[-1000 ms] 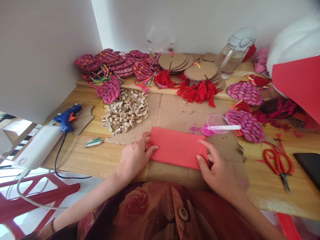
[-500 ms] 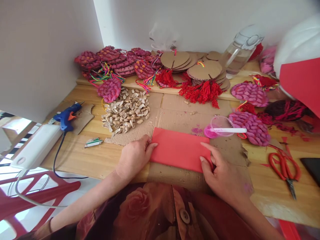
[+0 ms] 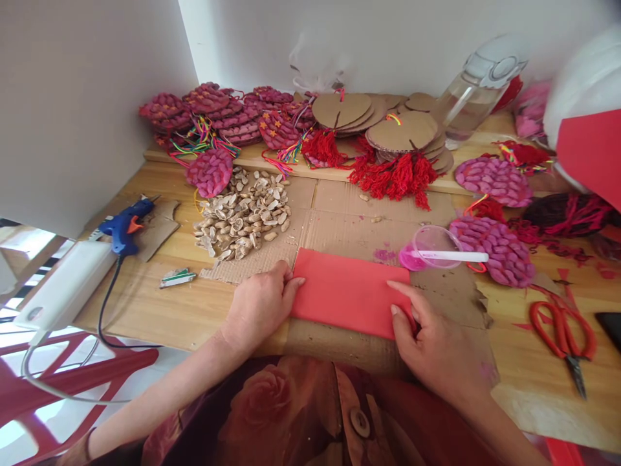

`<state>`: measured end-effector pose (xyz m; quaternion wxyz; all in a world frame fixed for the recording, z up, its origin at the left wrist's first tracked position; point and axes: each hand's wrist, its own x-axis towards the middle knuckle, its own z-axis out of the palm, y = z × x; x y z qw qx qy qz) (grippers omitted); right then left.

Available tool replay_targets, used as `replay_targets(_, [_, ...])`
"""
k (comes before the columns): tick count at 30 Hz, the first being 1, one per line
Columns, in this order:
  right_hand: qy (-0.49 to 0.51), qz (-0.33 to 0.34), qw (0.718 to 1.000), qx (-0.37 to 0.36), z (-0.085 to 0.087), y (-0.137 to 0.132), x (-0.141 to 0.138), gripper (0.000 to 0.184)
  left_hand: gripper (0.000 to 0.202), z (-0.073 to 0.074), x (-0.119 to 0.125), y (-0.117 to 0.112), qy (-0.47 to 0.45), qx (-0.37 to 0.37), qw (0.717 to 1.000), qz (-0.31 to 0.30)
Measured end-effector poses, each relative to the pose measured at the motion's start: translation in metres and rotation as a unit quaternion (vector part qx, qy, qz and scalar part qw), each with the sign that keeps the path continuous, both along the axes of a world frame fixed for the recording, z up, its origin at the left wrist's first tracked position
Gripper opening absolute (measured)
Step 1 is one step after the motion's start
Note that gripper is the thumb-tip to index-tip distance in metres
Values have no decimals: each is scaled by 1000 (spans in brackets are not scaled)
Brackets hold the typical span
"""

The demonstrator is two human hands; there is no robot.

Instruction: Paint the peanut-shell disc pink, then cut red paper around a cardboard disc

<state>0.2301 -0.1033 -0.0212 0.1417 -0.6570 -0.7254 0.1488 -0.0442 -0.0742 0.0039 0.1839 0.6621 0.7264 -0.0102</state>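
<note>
A folded red sheet lies flat on a piece of brown cardboard on the wooden table. My left hand pinches its left edge, thumb on top. My right hand grips its lower right corner, forefinger laid along the top. Both hands press the sheet down where it lies.
Behind the sheet are a pile of pale nut shells, a small pink cup with a white stick, pink woven pieces, red tassels and cardboard discs. A blue glue gun lies left, red scissors right, a clear bottle at the back.
The view has drifted slightly. Both hands stay on the ends of the red sheet, with the fingers shifted only a little.
</note>
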Motion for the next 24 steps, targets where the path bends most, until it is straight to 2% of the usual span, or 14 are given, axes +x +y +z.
replay_targets(12, [-42,2,999,17,-4,-1,2,39,23,1,-2,5,9,-1,1000,-12])
replay_targets(17, [-101,31,990,93,-2,0,-2,37,20,0,-3,6,-13,6,1000,5])
replay_targets(24, [-194,90,954,209,5,-1,5,38,26,-4,-2,7,-23,19,999,18])
